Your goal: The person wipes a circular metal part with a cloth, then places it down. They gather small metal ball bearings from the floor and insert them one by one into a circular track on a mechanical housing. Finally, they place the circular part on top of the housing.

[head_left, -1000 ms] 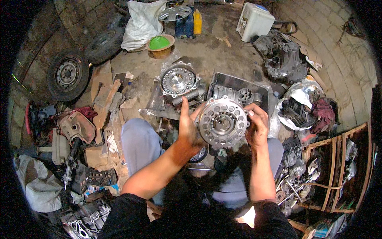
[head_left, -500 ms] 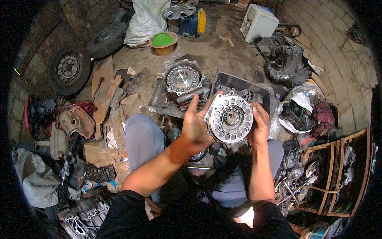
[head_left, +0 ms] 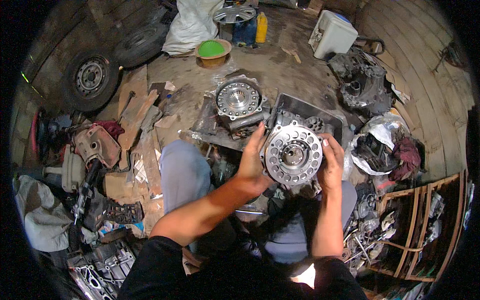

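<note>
Between both hands, in front of my knees, I hold a round metal housing (head_left: 307, 172) with a ring of large holes and a shaft bore at its centre. My left hand (head_left: 253, 162) grips its left rim, partly hidden behind it. On the right rim sits my right hand (head_left: 330, 160), fingertips over the edge, the others out of sight. Just beyond it, a similar round metal part (head_left: 239, 99) with a ring of round bores rests face up on a dark block. A black plastic tray (head_left: 320, 106) with greasy metal parts lies behind the held housing.
Two wheels (head_left: 90, 77) lean on the left wall. A bowl (head_left: 212, 59) with a green basket stands ahead, near a yellow bottle (head_left: 261, 27). A dark gearbox casing (head_left: 362, 82) lies right, above an open white sack (head_left: 372, 135). A wooden rack (head_left: 417, 215) stands lower right.
The left fingers and thumb, spread apart before, are now closer together along the rim. The held housing has shifted slightly right and down in view. The whole scene has shifted a little rightward.
</note>
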A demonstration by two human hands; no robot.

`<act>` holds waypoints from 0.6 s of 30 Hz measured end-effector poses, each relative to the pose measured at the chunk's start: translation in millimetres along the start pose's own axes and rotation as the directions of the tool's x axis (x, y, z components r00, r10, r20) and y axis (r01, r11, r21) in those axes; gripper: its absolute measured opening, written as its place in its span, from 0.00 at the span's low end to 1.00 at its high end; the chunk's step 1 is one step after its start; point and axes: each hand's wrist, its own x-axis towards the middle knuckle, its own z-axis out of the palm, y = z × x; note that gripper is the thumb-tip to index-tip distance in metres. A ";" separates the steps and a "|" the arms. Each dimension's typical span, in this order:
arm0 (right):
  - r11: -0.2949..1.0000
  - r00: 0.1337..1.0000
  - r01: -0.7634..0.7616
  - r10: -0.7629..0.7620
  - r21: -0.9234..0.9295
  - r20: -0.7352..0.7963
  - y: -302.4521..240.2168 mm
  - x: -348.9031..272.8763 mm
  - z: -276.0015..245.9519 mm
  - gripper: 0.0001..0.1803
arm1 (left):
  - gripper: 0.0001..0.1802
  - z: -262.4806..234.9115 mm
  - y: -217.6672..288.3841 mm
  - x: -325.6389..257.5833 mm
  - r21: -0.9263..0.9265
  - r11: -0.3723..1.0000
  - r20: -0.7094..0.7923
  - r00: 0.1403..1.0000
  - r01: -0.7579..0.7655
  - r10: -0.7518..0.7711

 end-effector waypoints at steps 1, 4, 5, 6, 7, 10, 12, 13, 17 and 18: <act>0.996 1.000 0.015 -0.016 -0.089 -0.004 -3.6 -0.2 -0.3 0.19 | 0.38 1.2 -1.2 -0.7 0.005 1.000 -0.023 1.000 -0.016 0.017; 0.984 0.998 -0.013 0.024 -0.179 0.060 -27.9 -2.2 1.1 0.23 | 0.35 4.7 -6.6 1.3 0.011 0.999 -0.078 0.996 -0.052 0.053; 0.982 0.997 -0.032 0.044 -0.185 0.060 -31.4 -2.9 0.9 0.24 | 0.32 3.3 -7.8 1.5 0.035 0.996 -0.079 0.994 -0.077 0.080; 0.980 0.996 -0.051 0.064 -0.191 0.061 -35.0 -3.6 0.6 0.25 | 0.32 1.7 -9.0 1.6 0.039 0.995 -0.092 0.991 -0.096 0.100; 0.968 0.993 -0.075 0.095 -0.240 0.072 -39.7 -4.3 -0.7 0.28 | 0.31 0.5 -10.0 2.3 0.043 0.993 -0.103 0.988 -0.112 0.116; 0.944 0.992 0.018 0.024 -0.328 0.122 -53.8 -9.3 4.9 0.30 | 0.30 1.7 -9.7 3.9 0.094 0.973 -0.095 0.971 -0.210 0.218; 0.946 0.986 -0.002 0.056 -0.324 0.159 -49.5 -11.1 -2.8 0.34 | 0.31 -0.2 -9.7 5.3 0.180 0.926 -0.014 0.940 -0.333 0.341; 0.945 0.981 -0.048 0.106 -0.325 0.165 -48.7 -12.0 -6.7 0.34 | 0.31 0.6 -8.3 5.0 0.218 0.896 0.007 0.918 -0.387 0.395; 0.986 0.934 -0.163 0.148 0.020 0.324 -58.6 -14.0 5.0 0.37 | 0.30 9.1 -0.1 -2.6 0.285 0.795 0.062 0.838 -0.536 0.543; 0.986 0.936 -0.162 0.144 0.029 0.322 -60.2 -13.5 8.2 0.38 | 0.29 12.0 1.5 -6.3 0.283 0.780 0.065 0.823 -0.558 0.565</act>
